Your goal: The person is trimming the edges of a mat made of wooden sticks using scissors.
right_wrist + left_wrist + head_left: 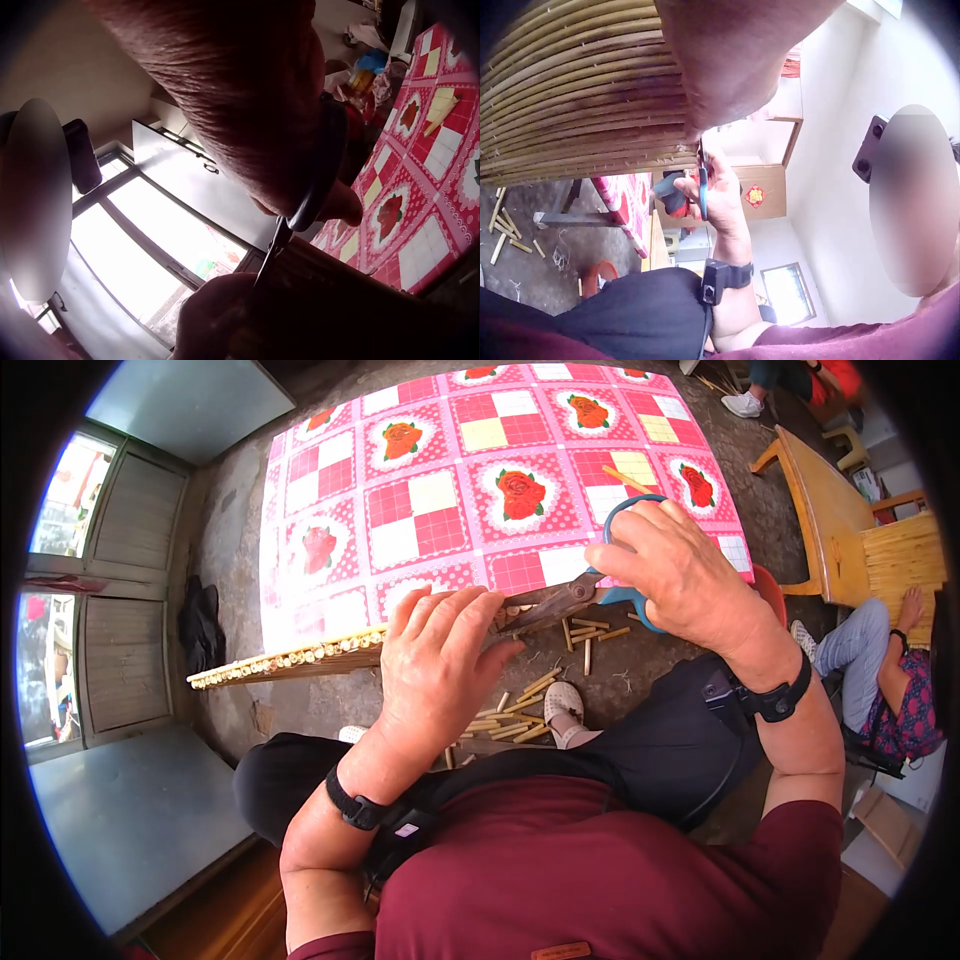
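Note:
A mat of thin bamboo sticks, bound side by side, stands out along the table's near side; its slats fill the upper left of the left wrist view. My left hand grips the mat near its right end, fingers over the upper edge and thumb toward the blades. In my right hand are scissors with blue handles, the fingers curled through the loops. Their dark blades point left and meet the stick ends beside my left thumb. In the right wrist view the scissors are partly in shadow.
A table with a pink rose-patterned cloth lies ahead, one short stick on it. Cut stick pieces litter the floor near my shoe. At the right are a red basin, a wooden bench and a seated person.

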A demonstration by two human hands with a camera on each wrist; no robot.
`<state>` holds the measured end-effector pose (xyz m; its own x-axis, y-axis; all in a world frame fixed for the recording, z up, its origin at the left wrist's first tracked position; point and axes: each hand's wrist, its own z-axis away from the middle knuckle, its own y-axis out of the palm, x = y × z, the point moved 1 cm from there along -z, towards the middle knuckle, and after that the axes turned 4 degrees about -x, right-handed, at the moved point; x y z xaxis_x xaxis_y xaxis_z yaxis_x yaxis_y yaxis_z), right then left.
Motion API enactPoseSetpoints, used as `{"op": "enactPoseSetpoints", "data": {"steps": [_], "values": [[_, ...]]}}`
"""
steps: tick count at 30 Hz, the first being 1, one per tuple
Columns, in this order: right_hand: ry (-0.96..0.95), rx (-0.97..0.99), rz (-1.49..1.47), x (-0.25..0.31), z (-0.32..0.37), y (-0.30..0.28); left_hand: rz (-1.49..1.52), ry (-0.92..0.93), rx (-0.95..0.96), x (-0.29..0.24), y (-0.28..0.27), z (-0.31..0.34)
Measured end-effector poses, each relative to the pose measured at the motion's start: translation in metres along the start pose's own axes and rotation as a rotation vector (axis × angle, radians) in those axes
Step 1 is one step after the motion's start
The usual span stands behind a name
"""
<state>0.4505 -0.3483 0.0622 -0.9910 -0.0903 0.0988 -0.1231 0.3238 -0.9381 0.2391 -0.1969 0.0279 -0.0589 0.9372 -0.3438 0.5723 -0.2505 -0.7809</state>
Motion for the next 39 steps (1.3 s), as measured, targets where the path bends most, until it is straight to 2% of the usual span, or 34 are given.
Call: {"op": "enactPoseSetpoints", "data": {"steps": [15,32,36,39], "values": [[0.015,0.0,0.012,-0.004,0.004,0.002,0.058,-0.102,-0.092,-0.002,0.01,-0.005],[-0.062,-0.062,-0.086,-0.014,0.004,0.007,0.082,-0.205,0.005,-0.004,0.003,-0.006],[-0.026,0.029,-0.041,-0.024,0.009,0.002,0.087,-0.319,-0.022,-0.002,0.006,-0.002],[0.05,0.006,0.016,-0.034,0.017,-0.001,0.12,-0.227,0.004,-0.001,-0.001,-0.002]]}}
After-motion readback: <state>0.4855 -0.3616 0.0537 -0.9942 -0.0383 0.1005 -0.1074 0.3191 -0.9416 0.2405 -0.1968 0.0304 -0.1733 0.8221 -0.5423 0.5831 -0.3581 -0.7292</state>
